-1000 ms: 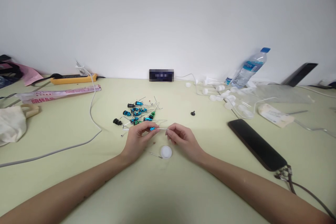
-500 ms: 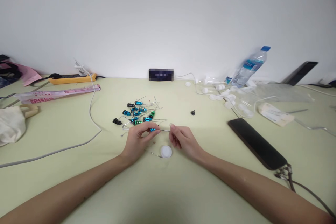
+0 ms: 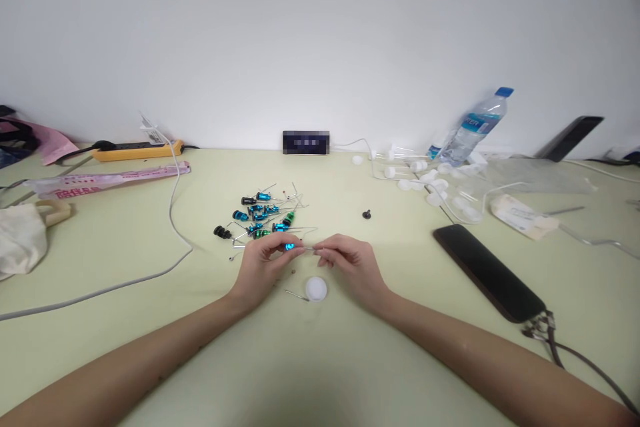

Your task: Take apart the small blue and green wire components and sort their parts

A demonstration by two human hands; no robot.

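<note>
My left hand (image 3: 265,263) pinches a small blue metallic piece (image 3: 290,247) between thumb and fingers, its body mostly hidden. A thin metal rod (image 3: 309,249) reaches from those fingertips toward the right. Thumb and forefinger of my right hand (image 3: 350,267) close on the rod's right end. Just below the hands lies a round white cap (image 3: 316,289), with a short bent metal rod (image 3: 296,295) beside it. Behind my left hand is a heap of similar blue, green and black pieces (image 3: 263,210) with thin metal rods.
A small black part (image 3: 367,214) lies right of the heap. Farther right are a phone (image 3: 487,273), several clear tubes with white caps (image 3: 400,172) and a leaning water bottle (image 3: 477,127). A grey cable (image 3: 170,271) and a yellow power strip (image 3: 137,151) lie left.
My right hand has moved left along the rod, closer to my left fingertips, and its fingers now pinch there. My left hand has stayed in place with the blue piece.
</note>
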